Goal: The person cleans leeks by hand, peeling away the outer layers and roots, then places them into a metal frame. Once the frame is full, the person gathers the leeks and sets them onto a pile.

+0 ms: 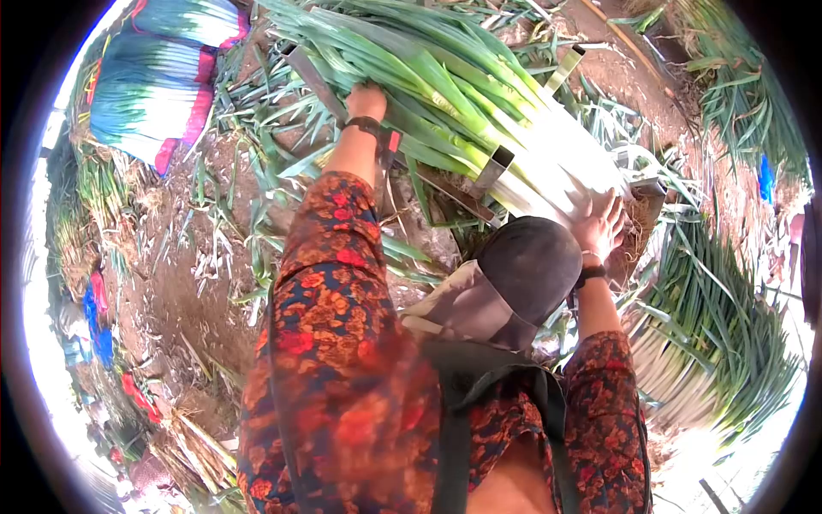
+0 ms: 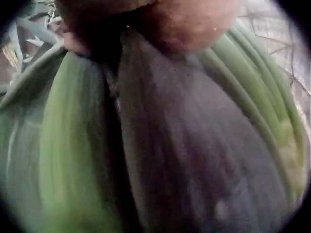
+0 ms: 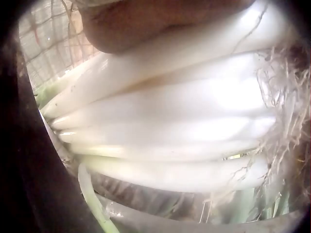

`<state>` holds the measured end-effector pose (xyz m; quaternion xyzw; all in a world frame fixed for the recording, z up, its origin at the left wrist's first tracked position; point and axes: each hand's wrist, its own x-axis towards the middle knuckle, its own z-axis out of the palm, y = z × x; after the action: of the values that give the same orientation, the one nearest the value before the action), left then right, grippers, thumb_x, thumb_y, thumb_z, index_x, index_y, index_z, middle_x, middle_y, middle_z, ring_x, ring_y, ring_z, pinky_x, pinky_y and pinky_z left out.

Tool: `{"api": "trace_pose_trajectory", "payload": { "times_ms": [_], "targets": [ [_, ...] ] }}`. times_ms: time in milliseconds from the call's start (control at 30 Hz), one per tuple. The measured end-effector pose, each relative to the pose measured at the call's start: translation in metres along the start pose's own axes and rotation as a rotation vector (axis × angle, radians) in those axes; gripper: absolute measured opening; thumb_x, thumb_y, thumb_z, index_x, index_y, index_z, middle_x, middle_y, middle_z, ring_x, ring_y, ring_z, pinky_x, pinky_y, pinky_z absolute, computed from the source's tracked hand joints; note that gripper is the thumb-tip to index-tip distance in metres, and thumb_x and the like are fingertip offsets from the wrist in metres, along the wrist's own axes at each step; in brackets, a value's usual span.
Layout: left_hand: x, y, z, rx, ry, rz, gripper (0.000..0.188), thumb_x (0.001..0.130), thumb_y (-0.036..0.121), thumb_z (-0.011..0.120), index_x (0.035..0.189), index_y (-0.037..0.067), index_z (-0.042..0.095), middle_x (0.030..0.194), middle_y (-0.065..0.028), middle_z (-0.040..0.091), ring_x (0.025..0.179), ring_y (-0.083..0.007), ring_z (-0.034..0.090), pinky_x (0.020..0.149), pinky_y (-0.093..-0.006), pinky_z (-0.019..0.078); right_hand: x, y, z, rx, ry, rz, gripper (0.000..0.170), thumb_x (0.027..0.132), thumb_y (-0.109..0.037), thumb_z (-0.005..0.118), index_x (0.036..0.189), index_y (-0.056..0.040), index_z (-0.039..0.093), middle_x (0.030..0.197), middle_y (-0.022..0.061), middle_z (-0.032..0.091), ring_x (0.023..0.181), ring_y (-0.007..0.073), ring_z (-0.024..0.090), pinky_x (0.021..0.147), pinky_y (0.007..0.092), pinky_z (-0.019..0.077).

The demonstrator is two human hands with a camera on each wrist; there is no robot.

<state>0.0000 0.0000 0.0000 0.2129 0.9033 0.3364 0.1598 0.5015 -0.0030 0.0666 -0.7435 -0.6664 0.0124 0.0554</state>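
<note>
Long green-leaved, white-stemmed leek bundle (image 1: 492, 111) lies between upright posts of grey metal cradle (image 1: 490, 176); right hand (image 1: 599, 226) spread, fingers straight, on white stems; left hand (image 1: 366, 103) at green leaves, fingers hidden, grip unclear; gathering looks well along; no band visible, binding apparently left.

Light about me: bright white, fiercest along the curved rim of the head view, black beyond; edges bowed by the wide lens.
Long white leek shafts (image 1: 569, 158): burnt out by glare; overexposed and hazy in the right wrist view.
Red-and-navy floral cloth garment (image 1: 360, 411): front smeared.
Broad dark-green leek leaves (image 2: 194, 131): dim, soft in the left wrist view; deep shadow beneath the left hand (image 1: 366, 103).
Wrist views: corners blackened.
</note>
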Motion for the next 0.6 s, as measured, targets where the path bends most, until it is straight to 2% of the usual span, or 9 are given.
{"api": "trace_pose_trajectory", "payload": {
  "times_ms": [67,100,267,367,400,500,533,567,600],
  "targets": [
    [-0.022,0.003,-0.032,-0.100,-0.031,0.032,0.057,0.085,0.043,0.055,0.119,-0.002,0.057,0.118,-0.0254,0.060,0.110,-0.0384,0.058,0.093,-0.0429,0.0433,-0.006,-0.001,-0.006,-0.016,-0.042,0.010,0.067,0.094,-0.056,0.035,0.150,-0.0228,0.019,0.155,0.0070,0.022,0.142,0.0294,0.018,0.110,0.0576,0.0208],
    [-0.025,0.030,-0.042,-0.436,-0.014,0.178,0.053,0.083,0.040,0.058,0.115,-0.002,0.059,0.112,-0.0261,0.062,0.100,-0.0384,0.061,0.087,-0.0416,0.0453,0.023,-0.009,-0.008,0.019,0.035,0.008,0.066,0.095,-0.056,0.035,0.150,-0.0228,0.019,0.155,0.0068,0.022,0.142,0.0294,0.018,0.109,0.0574,0.0211],
    [-0.086,0.027,-0.106,-0.295,0.194,0.138,0.036,0.086,0.030,0.063,0.103,-0.001,0.060,0.095,-0.0158,0.067,0.085,-0.0314,0.065,0.075,-0.0383,0.0496,0.012,-0.007,-0.002,0.016,0.022,0.005,0.065,0.095,-0.055,0.034,0.150,-0.0234,0.019,0.155,0.0054,0.022,0.142,0.0294,0.019,0.109,0.0568,0.0217],
    [-0.105,0.048,-0.103,-1.431,-0.038,0.018,0.022,0.090,0.022,0.061,0.100,0.003,0.055,0.086,-0.0095,0.064,0.074,-0.0245,0.063,0.063,-0.0388,0.0495,0.008,-0.006,-0.004,0.003,0.026,-0.002,0.065,0.095,-0.055,0.034,0.150,-0.0234,0.020,0.154,0.0060,0.024,0.141,0.0299,0.021,0.109,0.0553,0.0216],
    [-0.117,0.064,-0.109,-1.650,-0.176,-0.098,0.013,0.093,0.017,0.055,0.100,0.007,0.052,0.084,-0.0067,0.062,0.068,-0.0210,0.060,0.057,-0.0400,0.0489,0.007,-0.007,-0.006,0.003,0.020,-0.001,0.065,0.095,-0.055,0.034,0.150,-0.0232,0.020,0.154,0.0063,0.024,0.141,0.0301,0.021,0.109,0.0547,0.0215],
    [-0.066,0.047,-0.080,-1.397,-0.185,-0.139,0.013,0.094,0.020,0.053,0.100,0.010,0.052,0.085,-0.0063,0.062,0.073,-0.0215,0.063,0.058,-0.0428,0.0500,0.007,-0.003,-0.003,0.025,0.014,-0.004,0.065,0.095,-0.055,0.035,0.150,-0.0230,0.021,0.154,0.0064,0.025,0.140,0.0308,0.023,0.109,0.0543,0.0218],
    [-0.064,0.055,-0.070,-0.772,0.039,0.436,0.016,0.093,0.024,0.051,0.100,0.009,0.053,0.084,-0.0120,0.064,0.072,-0.0293,0.064,0.057,-0.0450,0.0498,0.007,-0.002,-0.002,0.026,0.043,-0.024,0.066,0.094,-0.055,0.035,0.150,-0.0227,0.021,0.154,0.0065,0.025,0.140,0.0310,0.024,0.109,0.0543,0.0217],
    [-0.063,0.063,-0.061,-0.135,0.576,0.764,0.020,0.092,0.027,0.050,0.099,0.009,0.054,0.083,-0.0178,0.066,0.071,-0.0370,0.064,0.056,-0.0472,0.0495,0.008,-0.001,-0.001,0.030,0.047,-0.023,0.066,0.094,-0.055,0.035,0.149,-0.0227,0.021,0.153,0.0069,0.025,0.140,0.0307,0.024,0.109,0.0540,0.0216],
    [-0.077,0.080,-0.077,0.059,0.477,0.797,0.021,0.093,0.028,0.049,0.097,0.008,0.056,0.081,-0.0195,0.065,0.069,-0.0393,0.063,0.057,-0.0469,0.0498,0.007,-0.002,-0.004,0.038,0.031,-0.014,0.066,0.094,-0.055,0.035,0.149,-0.0223,0.021,0.153,0.0072,0.025,0.140,0.0307,0.023,0.110,0.0533,0.0211]
  ]
}}
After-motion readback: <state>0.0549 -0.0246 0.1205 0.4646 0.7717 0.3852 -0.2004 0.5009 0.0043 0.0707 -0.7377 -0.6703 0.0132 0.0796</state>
